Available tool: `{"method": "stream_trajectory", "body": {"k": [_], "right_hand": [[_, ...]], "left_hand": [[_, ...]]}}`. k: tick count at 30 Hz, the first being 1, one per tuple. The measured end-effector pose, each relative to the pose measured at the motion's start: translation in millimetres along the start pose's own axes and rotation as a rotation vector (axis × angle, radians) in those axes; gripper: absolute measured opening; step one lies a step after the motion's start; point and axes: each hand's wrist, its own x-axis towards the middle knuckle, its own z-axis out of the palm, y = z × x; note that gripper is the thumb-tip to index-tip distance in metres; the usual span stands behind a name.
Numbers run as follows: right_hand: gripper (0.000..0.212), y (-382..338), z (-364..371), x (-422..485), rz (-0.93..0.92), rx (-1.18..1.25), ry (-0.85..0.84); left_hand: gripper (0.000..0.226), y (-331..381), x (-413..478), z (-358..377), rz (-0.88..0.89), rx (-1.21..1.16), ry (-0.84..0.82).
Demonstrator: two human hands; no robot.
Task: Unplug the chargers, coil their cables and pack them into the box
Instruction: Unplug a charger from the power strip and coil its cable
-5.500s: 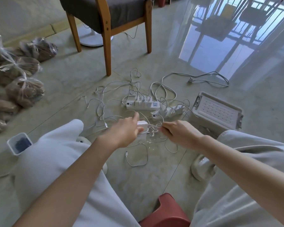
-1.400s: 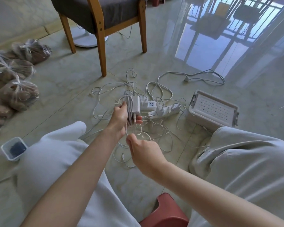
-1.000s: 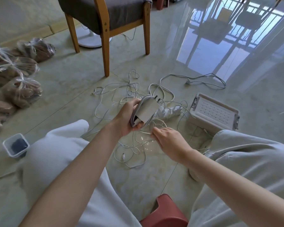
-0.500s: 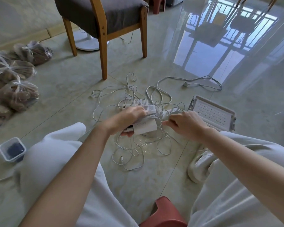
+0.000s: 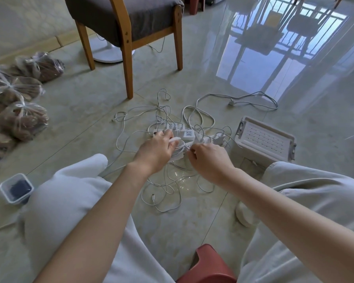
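1. the left hand (image 5: 154,153), at the centre of the frame, is curled round a white charger (image 5: 177,155) that has turns of lead lying over it. the right hand (image 5: 209,159), just beside it, pinches the thin cable (image 5: 187,148) in curled fingertips.
2. the free run of that lead drops into the tangle of cables (image 5: 168,186) on the floor (image 5: 90,111) below the hands. pulling the next turn tight could drag up a knot or a neighbouring lead with it.
3. the power strip (image 5: 187,134) sits just past the knuckles with other plugs in it. a loop caught there could tug the strip or yank a plug out at an angle.
4. the charger body looks smooth, so if the left grip slackens the turns could slide off its end and the coil would spill.
5. the box (image 5: 253,158), right of centre, looks shut on top. opening it needs a free hand, and an unsecured coil may spring loose meanwhile.
6. the charger is mostly hidden under the fingers. its long axis seems to run across the frame, from left hand toward right hand, roughly level with the floor. which end carries the prongs i cannot tell.
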Motion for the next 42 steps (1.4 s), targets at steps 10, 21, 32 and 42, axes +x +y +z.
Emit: {"method": "stream_trajectory", "body": {"k": [10,21,32,42], "right_hand": [[0.020,-24.1,12.1,-33.9,-0.103,0.207,0.004],[0.021,-36.8,38.2,-57.1,-0.175,0.506,-0.003],[0.022,38.5,41.1,-35.4,-0.297,0.187,-0.142],[0.029,70.5,-2.8,-8.7,-0.214,0.201,-0.106]], "left_hand": [[0.032,10.0,-0.5,11.8,-0.232,-0.277,0.192],[0.053,29.2,-3.0,4.7,-0.589,-1.670,-0.061],[0.048,18.0,-6.8,-16.5,-0.399,-1.711,-0.323],[0.035,8.9,-11.2,-32.6,-0.066,-1.348,-0.528]]}}
